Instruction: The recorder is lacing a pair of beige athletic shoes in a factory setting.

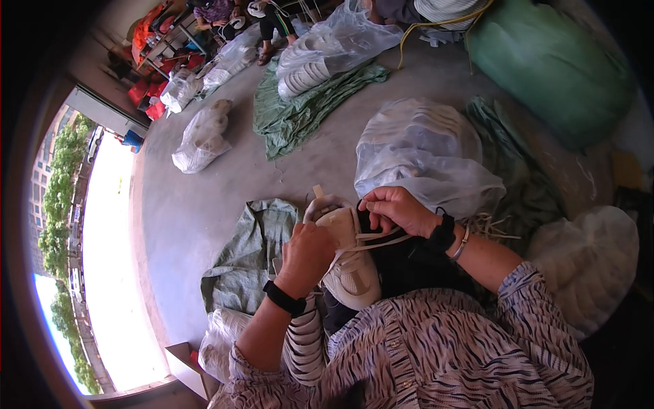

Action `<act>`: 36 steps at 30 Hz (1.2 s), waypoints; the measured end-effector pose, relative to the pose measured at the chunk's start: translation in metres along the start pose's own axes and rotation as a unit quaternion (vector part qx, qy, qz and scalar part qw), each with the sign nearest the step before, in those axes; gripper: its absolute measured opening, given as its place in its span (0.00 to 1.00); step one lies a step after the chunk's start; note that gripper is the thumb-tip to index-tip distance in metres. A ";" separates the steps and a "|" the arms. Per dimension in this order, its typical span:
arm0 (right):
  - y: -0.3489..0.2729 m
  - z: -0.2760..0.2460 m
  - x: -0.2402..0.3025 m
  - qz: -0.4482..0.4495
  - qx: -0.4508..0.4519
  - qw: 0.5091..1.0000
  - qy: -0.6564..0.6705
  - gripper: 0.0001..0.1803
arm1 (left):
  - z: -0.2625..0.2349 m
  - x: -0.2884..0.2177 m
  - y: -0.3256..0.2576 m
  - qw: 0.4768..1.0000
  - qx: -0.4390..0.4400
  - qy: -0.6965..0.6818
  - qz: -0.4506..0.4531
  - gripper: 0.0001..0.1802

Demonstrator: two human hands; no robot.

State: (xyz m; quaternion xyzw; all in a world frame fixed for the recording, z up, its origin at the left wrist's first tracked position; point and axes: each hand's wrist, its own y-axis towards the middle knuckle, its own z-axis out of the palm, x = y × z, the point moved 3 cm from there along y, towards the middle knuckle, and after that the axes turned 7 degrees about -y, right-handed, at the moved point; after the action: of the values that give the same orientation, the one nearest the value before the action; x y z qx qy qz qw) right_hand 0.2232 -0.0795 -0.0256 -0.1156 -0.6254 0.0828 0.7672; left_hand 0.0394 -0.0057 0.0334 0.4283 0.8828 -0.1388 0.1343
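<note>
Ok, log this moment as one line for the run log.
left hand: grips white sneaker | right hand: pulls lace at tongue | sneaker: on lap | nearby: clear plastic bag, green sack

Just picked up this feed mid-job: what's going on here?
A person seated on a concrete floor is lacing a cream sneaker on their lap. The left hand steadies the shoe's side; the right hand pinches the flat lace near the tongue. Clear plastic bags and green sacks lie around.

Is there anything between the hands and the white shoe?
Nothing visible. The left hand grips the white shoe directly, and the right hand pinches its lace at the top.
</note>
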 end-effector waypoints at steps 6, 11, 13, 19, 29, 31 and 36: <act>0.000 -0.002 -0.004 -0.017 -0.003 1.000 0.022 0.10 | 0.008 0.004 -0.002 0.999 -0.039 -0.010 0.014 0.06; 0.002 -0.002 -0.005 -0.035 0.006 0.999 0.020 0.10 | 0.014 -0.005 -0.005 0.988 -0.109 -0.098 0.059 0.04; 0.003 -0.004 -0.007 -0.034 0.001 0.999 0.027 0.09 | 0.014 -0.006 -0.009 0.987 -0.119 -0.094 0.056 0.04; 0.003 -0.002 -0.006 -0.040 0.000 0.999 0.032 0.10 | 0.019 -0.014 -0.008 0.983 -0.099 -0.136 -0.073 0.09; 0.005 -0.001 0.017 -0.063 -0.042 0.993 -0.092 0.08 | 0.017 -0.036 -0.002 0.933 -0.162 0.252 0.198 0.09; 0.008 0.003 0.023 -0.061 -0.022 0.991 -0.121 0.06 | 0.025 -0.040 0.006 0.948 -0.091 0.254 0.172 0.10; 0.011 0.013 0.028 -0.080 -0.006 0.979 -0.186 0.03 | 0.033 -0.028 0.012 0.940 -0.142 0.228 0.211 0.06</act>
State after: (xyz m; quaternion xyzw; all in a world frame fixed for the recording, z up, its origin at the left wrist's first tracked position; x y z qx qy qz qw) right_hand 0.2165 -0.0606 0.0001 -0.0522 -0.7652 0.0377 0.6406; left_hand 0.0695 -0.0308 0.0110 0.6017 0.7894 0.1209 0.0148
